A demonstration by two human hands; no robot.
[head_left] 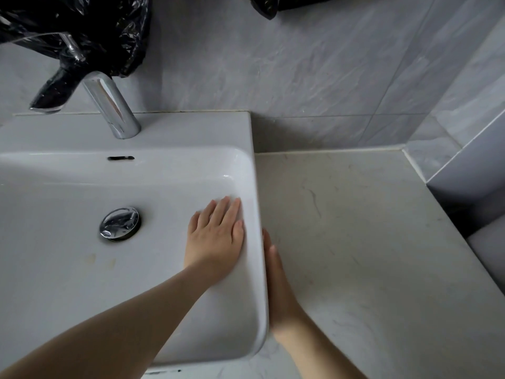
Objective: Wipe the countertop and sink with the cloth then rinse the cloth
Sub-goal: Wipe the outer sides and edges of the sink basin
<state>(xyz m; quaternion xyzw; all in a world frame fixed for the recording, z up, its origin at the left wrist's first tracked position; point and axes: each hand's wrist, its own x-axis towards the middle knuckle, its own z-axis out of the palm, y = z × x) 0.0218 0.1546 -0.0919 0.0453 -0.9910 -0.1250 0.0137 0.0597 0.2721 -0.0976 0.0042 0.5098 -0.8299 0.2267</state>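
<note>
Farthest left, a chrome tap (109, 105) stands on the back of a white sink (54, 269), above its drain plug (119, 223). The left hand (216, 239) lies flat, holding nothing, on the basin's inner right wall. The right hand (278, 283), also flat, presses that wall's outside, over the pale countertop (369, 242).

A bathroom. A white ceramic basin (191, 127) has a chrome tap (114, 110) standing on its back rim and a chrome drain plug (119, 223) in its bowl. Grey marbled wall tiles (300, 64) rise behind the basin, and a pale stone countertop (355, 242) lies to its right.
</note>
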